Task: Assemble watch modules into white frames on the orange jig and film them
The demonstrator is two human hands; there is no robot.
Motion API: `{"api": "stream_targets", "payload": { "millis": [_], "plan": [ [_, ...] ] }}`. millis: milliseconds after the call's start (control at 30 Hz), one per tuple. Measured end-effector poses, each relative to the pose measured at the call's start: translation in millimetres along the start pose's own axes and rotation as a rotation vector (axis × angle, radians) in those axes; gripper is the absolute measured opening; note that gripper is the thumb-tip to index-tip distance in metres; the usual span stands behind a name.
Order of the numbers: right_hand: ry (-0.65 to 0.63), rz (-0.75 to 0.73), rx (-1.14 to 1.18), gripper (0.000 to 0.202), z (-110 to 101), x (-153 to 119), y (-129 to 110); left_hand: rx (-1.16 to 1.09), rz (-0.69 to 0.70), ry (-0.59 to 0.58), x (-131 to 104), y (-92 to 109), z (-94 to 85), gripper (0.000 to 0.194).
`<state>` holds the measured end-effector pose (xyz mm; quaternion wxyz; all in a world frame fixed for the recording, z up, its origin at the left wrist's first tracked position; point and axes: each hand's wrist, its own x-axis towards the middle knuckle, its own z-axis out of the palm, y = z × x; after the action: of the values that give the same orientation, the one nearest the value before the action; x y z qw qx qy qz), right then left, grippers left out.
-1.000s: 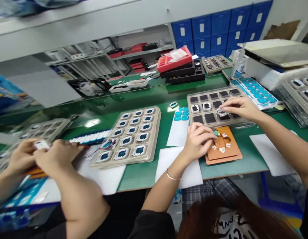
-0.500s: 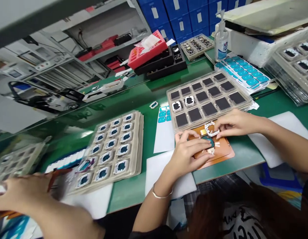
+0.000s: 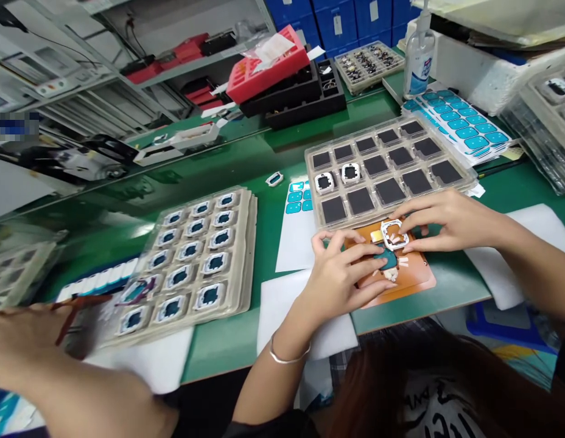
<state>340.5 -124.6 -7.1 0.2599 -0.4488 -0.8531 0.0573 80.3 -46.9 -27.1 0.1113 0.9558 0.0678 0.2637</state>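
My left hand (image 3: 340,267) lies with fingers spread over an orange pad (image 3: 417,277), its fingertips on a teal rounded piece (image 3: 388,258). My right hand (image 3: 440,222) pinches the right edge of a white rounded-square frame (image 3: 385,238) with an open middle. This frame lies just above the teal piece. Small whitish bits (image 3: 391,275) and a yellow piece (image 3: 376,236) are close by on the pad. Behind the pad, a clear tray (image 3: 350,217) has dark square pockets, and two of them carry white frames (image 3: 350,173).
Stacked trays of white frames with teal centres (image 3: 246,280) stand on the left, beside a co-worker's arm (image 3: 81,377). White foam sheets (image 3: 305,316) lie at the front edge. Behind are teal sticker sheets (image 3: 465,121), a pump bottle (image 3: 419,61) and a red tray (image 3: 266,70).
The white frame was tilted and now lies flatter, its opening more visible. My right fingers have spread a little along its edge. The whole view has shifted slightly.
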Motion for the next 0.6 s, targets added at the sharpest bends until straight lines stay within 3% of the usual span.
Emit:
{"api": "stream_targets", "payload": {
  "millis": [200,367,600],
  "plan": [
    [0.059,-0.099,0.064,0.018,9,5,-17,-0.015,-0.162,0.209,-1,3,0.4,0.05],
    [0.107,-0.105,0.038,0.02,18,6,-24,0.015,-0.219,0.105,0,3,-0.1,0.061],
    [0.083,-0.053,0.039,0.02,21,4,-22,0.035,-0.213,0.059,2,3,-1.6,0.045]
  ]
}}
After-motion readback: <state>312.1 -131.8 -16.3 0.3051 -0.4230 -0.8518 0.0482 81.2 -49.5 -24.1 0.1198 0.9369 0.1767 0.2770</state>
